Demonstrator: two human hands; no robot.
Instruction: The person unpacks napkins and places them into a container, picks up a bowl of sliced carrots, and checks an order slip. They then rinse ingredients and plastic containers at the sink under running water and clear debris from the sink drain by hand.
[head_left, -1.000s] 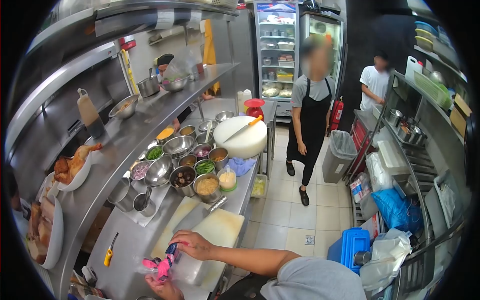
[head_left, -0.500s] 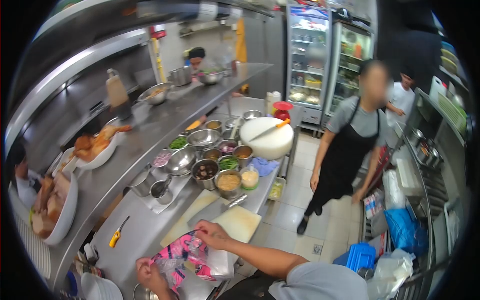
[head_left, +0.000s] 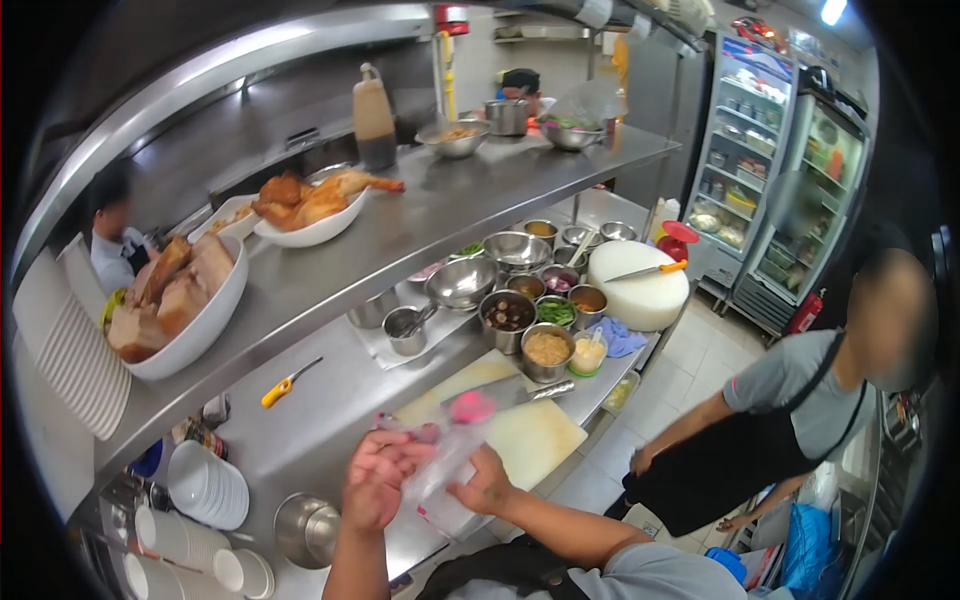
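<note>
The right hand has thumb and fingers closed on a clear plastic bag with pink markings, which lies between the two hands. The left hand meets the bag's other side, its fingers half curled; blur hides whether they grip. Left of that hand sits a metal pot. Just beyond both hands, a cleaver lies on a cutting board; a yellow lighter rests farther left. Past the board stand metal containers of food.
</note>
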